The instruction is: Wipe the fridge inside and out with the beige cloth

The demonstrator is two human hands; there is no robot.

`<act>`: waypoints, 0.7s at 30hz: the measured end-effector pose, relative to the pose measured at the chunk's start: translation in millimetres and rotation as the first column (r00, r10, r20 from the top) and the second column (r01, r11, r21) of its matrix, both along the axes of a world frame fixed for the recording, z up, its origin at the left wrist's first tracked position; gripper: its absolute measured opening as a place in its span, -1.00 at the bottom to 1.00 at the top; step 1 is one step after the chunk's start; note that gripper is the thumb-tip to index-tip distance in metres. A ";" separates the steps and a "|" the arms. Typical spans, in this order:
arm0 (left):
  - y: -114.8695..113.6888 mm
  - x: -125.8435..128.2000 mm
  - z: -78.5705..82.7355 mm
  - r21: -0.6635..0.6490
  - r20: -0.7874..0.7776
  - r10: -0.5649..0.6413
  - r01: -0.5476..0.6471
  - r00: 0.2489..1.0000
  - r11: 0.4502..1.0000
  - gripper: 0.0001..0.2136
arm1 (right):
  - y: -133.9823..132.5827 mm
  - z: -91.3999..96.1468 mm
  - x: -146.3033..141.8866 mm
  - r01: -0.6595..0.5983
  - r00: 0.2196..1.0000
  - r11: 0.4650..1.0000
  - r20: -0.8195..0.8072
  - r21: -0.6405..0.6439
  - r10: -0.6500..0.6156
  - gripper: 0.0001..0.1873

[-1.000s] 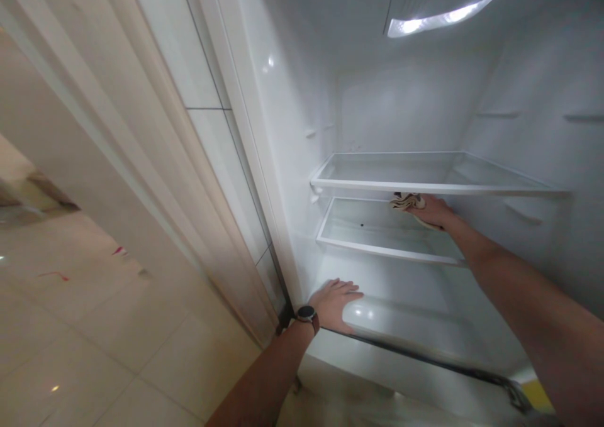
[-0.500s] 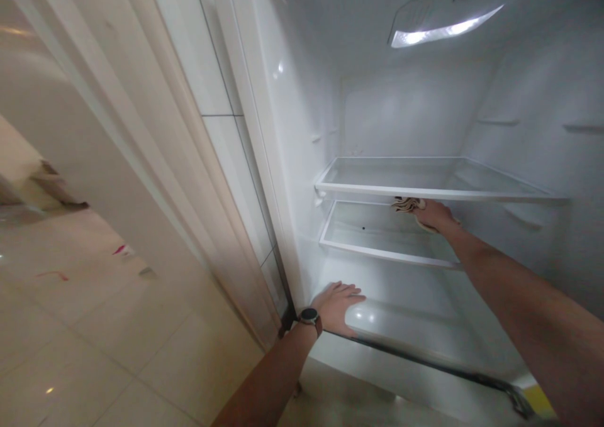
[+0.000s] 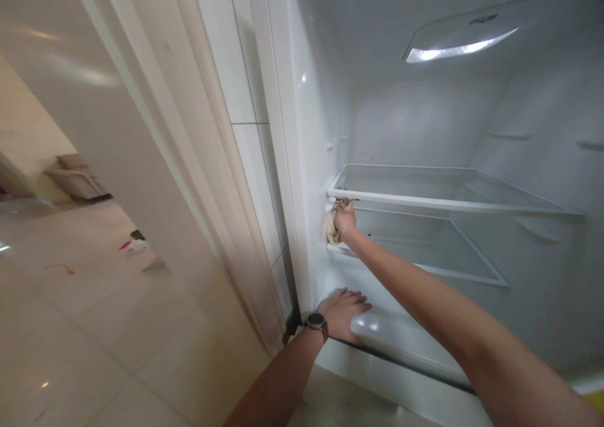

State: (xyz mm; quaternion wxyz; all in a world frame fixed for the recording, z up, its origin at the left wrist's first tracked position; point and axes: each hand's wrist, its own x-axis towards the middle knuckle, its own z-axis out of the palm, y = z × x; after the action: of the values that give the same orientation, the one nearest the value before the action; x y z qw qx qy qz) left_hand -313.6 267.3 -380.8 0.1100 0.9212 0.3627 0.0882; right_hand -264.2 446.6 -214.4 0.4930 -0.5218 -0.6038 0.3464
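Observation:
A lit white fridge compartment (image 3: 401, 122) fills the right half of the view. My right hand (image 3: 346, 218) grips a crumpled beige cloth (image 3: 333, 227) at the left wall, just under the left front corner of the upper glass shelf (image 3: 406, 178). Below it lies the lower glass shelf (image 3: 415, 241), partly covered by my right forearm. Spread flat near the front left, my left hand (image 3: 343, 314) rests on the fridge floor (image 3: 406, 336) with its fingers apart. A round dark watch (image 3: 316, 321) sits on that wrist.
A lamp (image 3: 462, 48) glows in the fridge ceiling. Left of the fridge stand a tiled wall strip (image 3: 255, 182) and a pale door frame (image 3: 207, 163). Farther left, small items (image 3: 136, 244) lie on the tiled floor (image 3: 94, 326), with a beige sofa (image 3: 78, 178) beyond.
My right hand has swept left with the cloth, from the middle between the shelves to the left wall. The left hand stays planted, and the view has shifted slightly.

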 end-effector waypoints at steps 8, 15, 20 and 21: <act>1.3 2.8 1.0 0.011 0.022 0.008 -0.009 1.000 1.000 -0.14 | -72.5 -22.3 -4.8 0.081 0.990 0.995 -0.119 0.058 -0.074 -0.37; 1.3 0.1 -2.9 0.037 0.011 -0.025 0.024 1.000 0.999 -0.14 | 8.6 7.8 1.1 0.156 0.972 0.987 -0.172 -0.040 -0.161 -0.55; 0.3 -1.8 -4.5 0.039 0.008 -0.042 0.042 0.999 0.998 -0.21 | 73.5 20.0 6.2 0.108 0.979 0.985 -0.158 -0.132 -0.129 -0.63; 0.2 -1.9 -4.4 0.040 0.010 -0.041 0.040 0.999 0.998 -0.23 | 81.6 19.1 8.3 0.085 0.982 0.988 -0.157 -0.127 -0.104 -0.64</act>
State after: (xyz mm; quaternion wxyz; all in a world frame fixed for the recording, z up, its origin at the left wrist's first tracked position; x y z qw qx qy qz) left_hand -315.6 267.5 -385.3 0.0951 0.9299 0.3415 0.0983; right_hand -255.9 528.2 -195.4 0.5245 -0.5485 -0.5139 0.3999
